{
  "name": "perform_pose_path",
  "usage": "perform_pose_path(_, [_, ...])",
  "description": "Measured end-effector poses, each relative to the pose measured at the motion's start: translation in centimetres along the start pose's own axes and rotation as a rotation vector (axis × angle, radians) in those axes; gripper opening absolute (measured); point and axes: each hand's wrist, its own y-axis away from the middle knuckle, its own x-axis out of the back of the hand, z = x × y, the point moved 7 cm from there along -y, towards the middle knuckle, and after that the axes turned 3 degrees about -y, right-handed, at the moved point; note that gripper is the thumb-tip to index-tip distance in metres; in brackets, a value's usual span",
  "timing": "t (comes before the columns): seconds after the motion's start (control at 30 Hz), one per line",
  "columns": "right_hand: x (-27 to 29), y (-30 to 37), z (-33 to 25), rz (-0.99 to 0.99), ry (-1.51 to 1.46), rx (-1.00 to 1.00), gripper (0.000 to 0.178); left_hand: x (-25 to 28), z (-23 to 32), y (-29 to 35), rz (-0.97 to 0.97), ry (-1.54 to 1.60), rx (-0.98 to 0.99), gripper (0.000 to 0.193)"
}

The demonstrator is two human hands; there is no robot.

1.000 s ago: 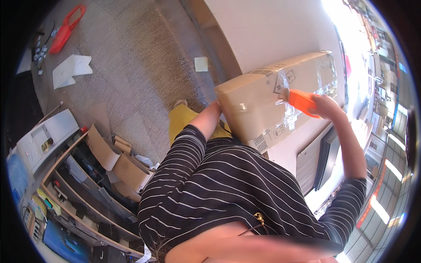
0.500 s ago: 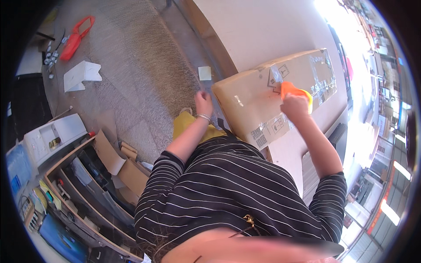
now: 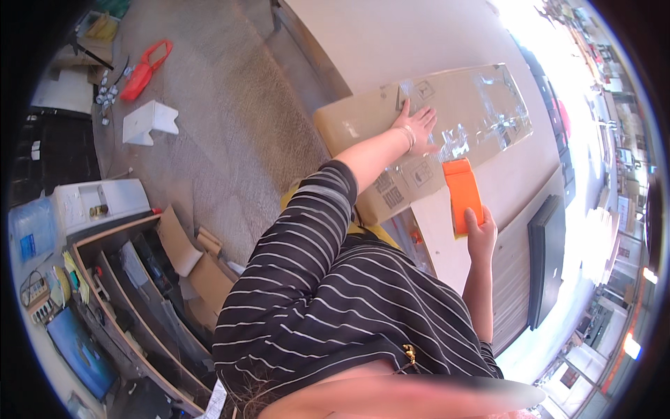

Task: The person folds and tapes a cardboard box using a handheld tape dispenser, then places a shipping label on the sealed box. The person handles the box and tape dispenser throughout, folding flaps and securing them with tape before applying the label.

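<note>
Head view, sole entry.

Item: long cardboard box (image 3: pixel 469 108), lying on the pale table (image 3: pixel 384 52) in front of me, one end jutting past the table's left edge. The overhang presumably keeps that end close to my body. Shiny clear tape strips (image 3: pixel 457 142) cross its upper face beside printed marks.

Item: my left hand (image 3: pixel 417 130), palm down on the box's upper face, fingers spread, gripping nothing; bracelet (image 3: pixel 409 140) at the wrist. Laid flat this way, I judge, it steadies the cardboard without denting it.

Item: my right hand (image 3: pixel 481 234), closed around the lower end of a boxy orange tool (image 3: pixel 462 195), thumb along its face. Holding it by the end leaves the far end free. That end overlaps the box's near edge in view; whether they touch, I cannot tell.

Item: dark flat panels (image 3: pixel 546 262), stacked to the right, well clear of both hands.

Item: red bag (image 3: pixel 143 75) and folded white card (image 3: pixel 150 123), on the floor at left, apart from the work.
</note>
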Motion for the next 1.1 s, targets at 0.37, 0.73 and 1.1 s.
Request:
perform_pose_path(0.37, [-6.9, 6.0, -9.5, -0.909, 0.28, 0.857, 0.041, -6.2, 6.9, 27.4, -0.078, 2.556, 0.01, 0.091])
perform_pose_path(0.73, [-12.5, 4.8, -15.5, -1.2, 0.884, 0.835, 0.039, -28.4, -3.7, 29.6, 0.774, 2.497, 0.959, 0.024])
perform_pose_path(1.1, [-1.3, -15.3, -4.4, -0.922, 1.248, 0.257, 0.036, -28.3, 1.1, 9.6, 0.39, 3.147, 0.251, 0.02])
